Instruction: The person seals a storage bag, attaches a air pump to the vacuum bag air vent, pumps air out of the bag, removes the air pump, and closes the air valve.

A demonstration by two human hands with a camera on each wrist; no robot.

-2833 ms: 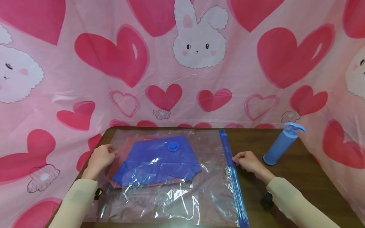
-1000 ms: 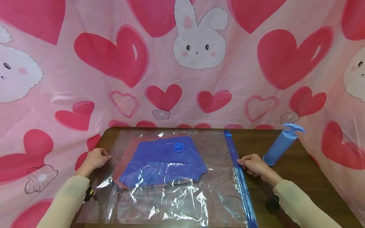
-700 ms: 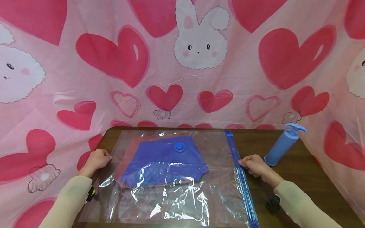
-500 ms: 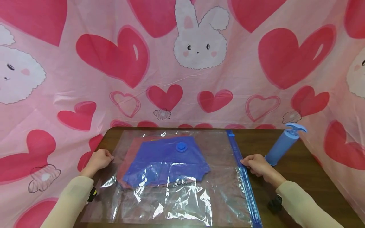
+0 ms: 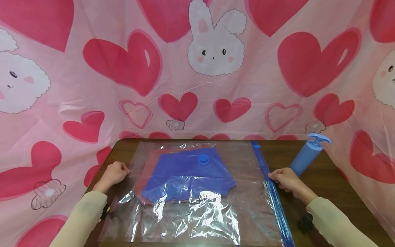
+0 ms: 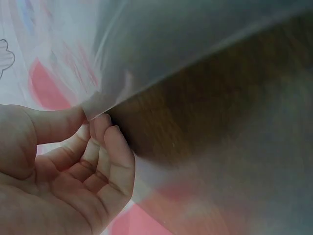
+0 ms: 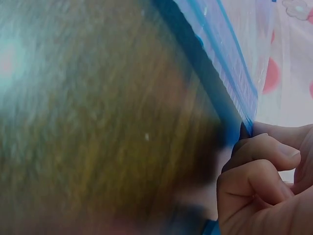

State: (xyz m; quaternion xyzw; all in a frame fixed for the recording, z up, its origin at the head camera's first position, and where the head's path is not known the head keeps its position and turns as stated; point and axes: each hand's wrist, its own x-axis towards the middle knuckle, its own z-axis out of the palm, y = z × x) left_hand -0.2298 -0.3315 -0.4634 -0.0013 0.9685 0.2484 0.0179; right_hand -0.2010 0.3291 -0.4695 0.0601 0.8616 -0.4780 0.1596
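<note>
A large clear zip-seal vacuum storage bag (image 5: 253, 212) lies flat on the table, with folded blue cloth (image 5: 188, 171) over red cloth (image 5: 149, 168) inside. A round blue valve (image 5: 203, 159) sits above the cloth. My left hand (image 5: 115, 173) pinches the bag's left edge between thumb and fingers; the left wrist view shows the clear film (image 6: 161, 44) at the fingertips of that hand (image 6: 68, 166). On the opposite side, my right hand (image 5: 287, 179) pinches the blue zip strip (image 5: 262, 163), whose slider (image 5: 256, 146) is at the far end. The right wrist view shows the strip (image 7: 227, 63) slanting up from the pinch.
A blue hand pump (image 5: 308, 156) with a T-shaped handle stands tilted in view, behind the right hand. The brown wooden table (image 5: 345, 199) ends at a pink curtain (image 5: 259, 82) with hearts and rabbits. Dark wrist devices (image 5: 305, 222) show below the sleeves.
The bag, with the cloth inside, has slid to the right along the table. Both hands have travelled right with it. The pump has stayed in place.
</note>
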